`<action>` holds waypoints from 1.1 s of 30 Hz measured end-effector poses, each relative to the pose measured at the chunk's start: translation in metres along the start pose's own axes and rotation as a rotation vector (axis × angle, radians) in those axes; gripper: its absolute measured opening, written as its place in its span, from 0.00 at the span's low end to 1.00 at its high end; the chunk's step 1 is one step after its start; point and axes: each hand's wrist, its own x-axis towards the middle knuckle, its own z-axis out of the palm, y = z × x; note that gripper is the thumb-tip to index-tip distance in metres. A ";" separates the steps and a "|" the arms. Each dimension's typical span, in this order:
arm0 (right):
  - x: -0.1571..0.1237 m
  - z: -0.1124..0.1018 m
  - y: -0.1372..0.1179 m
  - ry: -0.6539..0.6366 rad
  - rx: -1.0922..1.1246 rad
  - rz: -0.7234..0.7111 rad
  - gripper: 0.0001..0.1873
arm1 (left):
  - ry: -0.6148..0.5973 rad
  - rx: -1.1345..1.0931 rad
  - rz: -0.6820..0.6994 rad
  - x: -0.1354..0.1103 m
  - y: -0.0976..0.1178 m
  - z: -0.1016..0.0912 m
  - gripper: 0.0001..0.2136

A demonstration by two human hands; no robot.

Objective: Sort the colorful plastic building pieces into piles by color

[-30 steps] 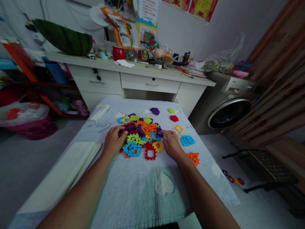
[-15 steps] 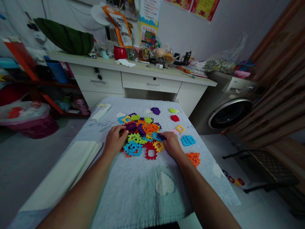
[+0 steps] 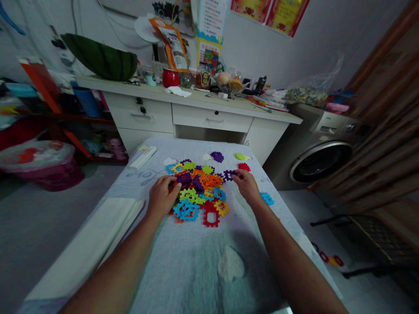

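Observation:
A heap of colourful plastic interlocking building pieces (image 3: 196, 183) lies on the cloth-covered table (image 3: 183, 261). My left hand (image 3: 162, 195) rests against the heap's left side, thumb and fingers apart. Between the thumb and fingers of my right hand (image 3: 247, 186) is a purple, open-framed building piece (image 3: 229, 175), just right of the heap. At the heap's near side lie a red window-shaped piece (image 3: 211, 220) and a light blue piece (image 3: 186, 210). Apart from the heap are purple pieces (image 3: 217, 156), a lime green piece (image 3: 240, 156), red pieces (image 3: 244, 167) and blue pieces (image 3: 267, 199), the last partly behind my right arm.
A white box (image 3: 143, 158) lies at the table's far left, and a folded pale sheet (image 3: 94, 235) along its left side. Beyond stands a white desk (image 3: 209, 117) with a watermelon (image 3: 101, 59) and jars. A washing machine (image 3: 322, 152) is at the right.
My right hand has moved away and slightly right from the heap, drawing out the purple piece. The left hand stays by the heap. The view has shifted a little.

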 end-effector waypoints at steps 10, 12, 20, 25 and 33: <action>0.067 0.056 0.006 0.153 0.422 0.376 0.15 | -0.003 0.120 0.046 0.004 -0.005 0.000 0.15; 0.082 0.067 0.006 0.162 0.410 0.413 0.11 | 0.014 0.161 0.047 0.004 -0.005 0.002 0.16; 0.129 0.101 0.003 0.153 0.394 0.467 0.12 | -0.021 0.149 0.016 0.003 -0.003 0.002 0.16; 0.136 0.108 0.004 0.129 0.404 0.476 0.13 | -0.039 0.166 0.010 0.004 -0.001 0.000 0.16; 0.101 0.070 0.003 0.121 0.372 0.399 0.15 | -0.038 0.168 -0.001 0.003 0.000 0.000 0.15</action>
